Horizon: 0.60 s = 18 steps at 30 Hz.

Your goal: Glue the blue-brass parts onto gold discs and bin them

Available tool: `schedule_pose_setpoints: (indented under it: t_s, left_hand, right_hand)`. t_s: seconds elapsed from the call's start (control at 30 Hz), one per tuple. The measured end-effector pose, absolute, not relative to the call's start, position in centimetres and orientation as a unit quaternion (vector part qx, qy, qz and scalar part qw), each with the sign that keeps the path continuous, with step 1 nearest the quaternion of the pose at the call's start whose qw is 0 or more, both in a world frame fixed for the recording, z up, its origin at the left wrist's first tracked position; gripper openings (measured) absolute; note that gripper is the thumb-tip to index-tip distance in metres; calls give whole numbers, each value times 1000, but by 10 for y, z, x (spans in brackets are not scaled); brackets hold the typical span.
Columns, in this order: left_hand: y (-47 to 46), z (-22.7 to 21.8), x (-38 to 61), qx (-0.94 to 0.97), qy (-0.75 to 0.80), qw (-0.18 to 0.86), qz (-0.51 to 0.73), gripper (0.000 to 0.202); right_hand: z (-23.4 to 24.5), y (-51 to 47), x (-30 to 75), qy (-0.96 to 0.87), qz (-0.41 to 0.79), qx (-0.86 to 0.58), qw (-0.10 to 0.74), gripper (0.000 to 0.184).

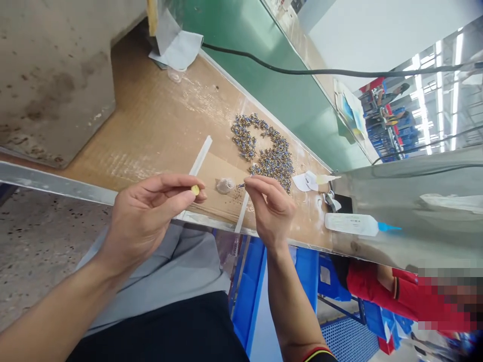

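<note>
Between the thumb and fingers of my left hand (145, 216) is a small round yellow disc (195, 190). My right hand (273, 208) pinches a tiny part with a blue end (241, 185) at its fingertips; its exact kind is too small to tell. Between the two hands a small clear round dish (225, 185) sits on the cardboard-covered bench (158, 125). Tiny brown bits (237, 196) lie beside the dish. Behind my right hand spreads a pile of small blue and brass-coloured parts (273, 161).
A white bottle with a blue nozzle (352, 224) lies to the right, near scraps of white paper (306, 181). A green belt (256, 65) runs behind the bench. A large stained metal housing (53, 75) stands at left. Blue bins (249, 296) are below; a person in red (381, 289) is at right.
</note>
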<state>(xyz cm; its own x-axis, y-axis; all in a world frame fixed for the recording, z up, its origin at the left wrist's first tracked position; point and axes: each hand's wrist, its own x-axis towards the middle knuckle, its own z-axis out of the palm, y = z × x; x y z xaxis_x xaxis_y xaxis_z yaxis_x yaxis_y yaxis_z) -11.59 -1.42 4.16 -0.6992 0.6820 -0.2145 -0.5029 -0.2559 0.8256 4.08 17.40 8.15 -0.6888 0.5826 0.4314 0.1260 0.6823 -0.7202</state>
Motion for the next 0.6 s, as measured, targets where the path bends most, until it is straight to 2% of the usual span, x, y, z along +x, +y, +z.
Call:
schedule_pose_setpoints:
  t_s: [0.17,0.6]
  left_hand:
    - [-16,41,-116,101,465,389,789,16]
    - [-15,39,-116,126,459,392,787,13]
  right_hand:
    - [78,174,37,-879,295,-174,330,30]
    - [71,173,33,-901,223,-154,339,27]
